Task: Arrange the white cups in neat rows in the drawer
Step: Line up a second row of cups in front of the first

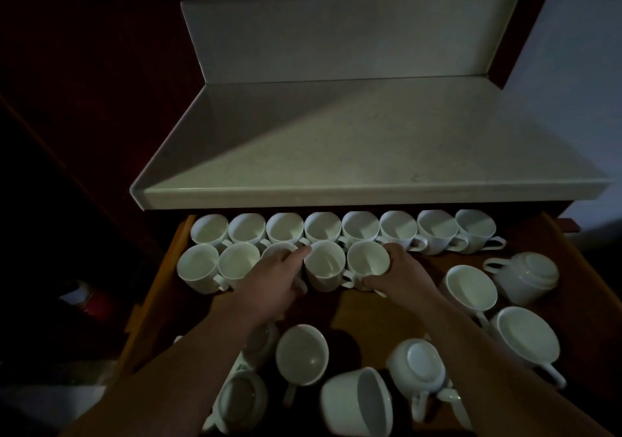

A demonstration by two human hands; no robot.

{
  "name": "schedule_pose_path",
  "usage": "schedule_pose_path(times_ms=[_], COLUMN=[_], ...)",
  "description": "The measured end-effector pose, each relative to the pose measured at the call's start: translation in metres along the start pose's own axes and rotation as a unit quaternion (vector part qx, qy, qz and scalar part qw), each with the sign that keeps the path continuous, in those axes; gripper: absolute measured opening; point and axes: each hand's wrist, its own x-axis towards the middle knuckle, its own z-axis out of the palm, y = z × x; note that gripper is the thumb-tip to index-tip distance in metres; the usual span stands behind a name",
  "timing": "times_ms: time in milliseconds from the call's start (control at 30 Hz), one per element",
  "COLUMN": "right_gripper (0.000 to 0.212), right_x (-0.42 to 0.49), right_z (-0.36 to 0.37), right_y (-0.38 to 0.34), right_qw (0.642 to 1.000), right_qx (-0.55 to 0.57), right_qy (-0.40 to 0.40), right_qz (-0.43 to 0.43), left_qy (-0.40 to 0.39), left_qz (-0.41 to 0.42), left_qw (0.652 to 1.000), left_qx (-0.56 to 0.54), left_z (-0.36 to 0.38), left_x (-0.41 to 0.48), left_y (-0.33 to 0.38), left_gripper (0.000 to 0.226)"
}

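An open wooden drawer (pixel 370 315) holds many white cups. A full back row of upright cups (pixel 360 226) runs under the counter edge. A second row in front of it has several cups, starting at the left (pixel 197 266). My left hand (pixel 272 285) covers and grips the third cup of that row (pixel 277 249). My right hand (pixel 404 275) grips the fifth cup (pixel 368 261) from its right side. Between my hands stands the fourth cup (pixel 324 265). Loose cups lie scattered in the front and right, some upright (pixel 471 287), some on their side (pixel 367 403), some upside down (pixel 419 364).
A pale stone countertop (pixel 353 140) with a raised back panel overhangs the drawer's back. The drawer's left wall (pixel 158 285) and right wall (pixel 579 258) bound the cups. Bare drawer floor shows between my forearms. A red object (pixel 92 302) sits in the dark at left.
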Motion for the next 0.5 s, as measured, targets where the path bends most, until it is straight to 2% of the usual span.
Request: schedule_pose_path(times_ms=[100, 300, 500], right_gripper=[0.07, 0.079, 0.074], right_x=[0.002, 0.003, 0.002], right_z=[0.005, 0.007, 0.006], right_y=[0.002, 0.002, 0.0], right_qw=[1.0, 1.0, 1.0], right_qx=[0.002, 0.004, 0.006], right_qy=[0.007, 0.011, 0.014], right_qz=[0.004, 0.019, 0.016], left_qy=[-0.021, -0.015, 0.03], left_qz=[-0.024, -0.04, -0.022], left_qw=[0.999, 0.999, 0.999], left_qx=[-0.018, -0.004, 0.024], left_z=[0.004, 0.012, 0.02], left_x=[0.002, 0.004, 0.001], left_y=[0.002, 0.003, 0.009], left_gripper=[0.079, 0.068, 0.049])
